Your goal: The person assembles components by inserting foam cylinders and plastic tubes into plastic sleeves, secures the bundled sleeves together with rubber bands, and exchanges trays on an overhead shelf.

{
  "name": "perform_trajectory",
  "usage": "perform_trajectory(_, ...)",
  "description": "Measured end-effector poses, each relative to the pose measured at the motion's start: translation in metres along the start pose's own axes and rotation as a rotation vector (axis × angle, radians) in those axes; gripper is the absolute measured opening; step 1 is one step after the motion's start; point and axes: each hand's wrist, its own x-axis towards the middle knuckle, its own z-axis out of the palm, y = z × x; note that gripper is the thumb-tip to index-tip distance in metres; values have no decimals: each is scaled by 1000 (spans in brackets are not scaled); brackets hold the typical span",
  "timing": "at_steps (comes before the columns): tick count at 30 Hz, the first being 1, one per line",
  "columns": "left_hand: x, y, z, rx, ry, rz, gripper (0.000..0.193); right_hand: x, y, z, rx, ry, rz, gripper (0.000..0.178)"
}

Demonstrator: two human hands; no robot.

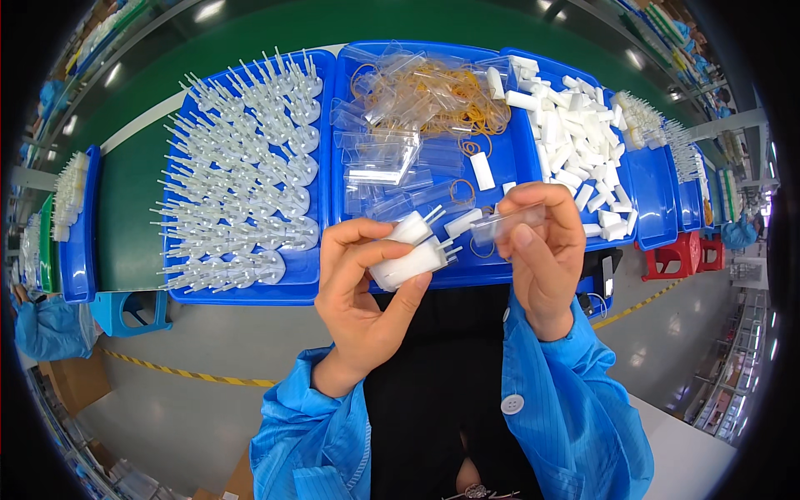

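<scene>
My left hand (362, 304) is closed around a white piece with thin prongs (408, 265), held above the front of the middle blue tray (492, 273). The prongs point to the right, and a white block seems to lie against the piece. Between the thumb and fingers of my right hand (546, 267) is a clear plastic sleeve (507, 222), a short way right of the prongs. Behind my hands lie more clear plastic sleeves (383, 158), a tangle of yellow rubber bands (471, 100) and a loose white block (482, 171).
At the left, a blue tray (225, 293) carries rows of white pronged pieces (242, 192). Many white blocks (571, 137) fill the tray at the right. Further off stand a blue stool (129, 312) and a red stool (673, 257).
</scene>
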Motion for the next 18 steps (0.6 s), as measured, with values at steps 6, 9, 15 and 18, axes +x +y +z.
perform_trajectory(6, 3, -2, 5, 98, 72, 107, 27, -6, 8, 7, 25, -90, 51, 26)
perform_trajectory(9, 1, -4, 6, 79, 100, 94, 27, -7, 10, 7, 38, -111, 85, 25)
perform_trajectory(15, 0, -6, 4, 128, 119, 107, 25, -7, 10, 8, 71, -129, 110, 24)
perform_trajectory(18, 0, -4, 5, 152, 133, 114, 25, -7, 10, 10, -10, -116, 101, 23)
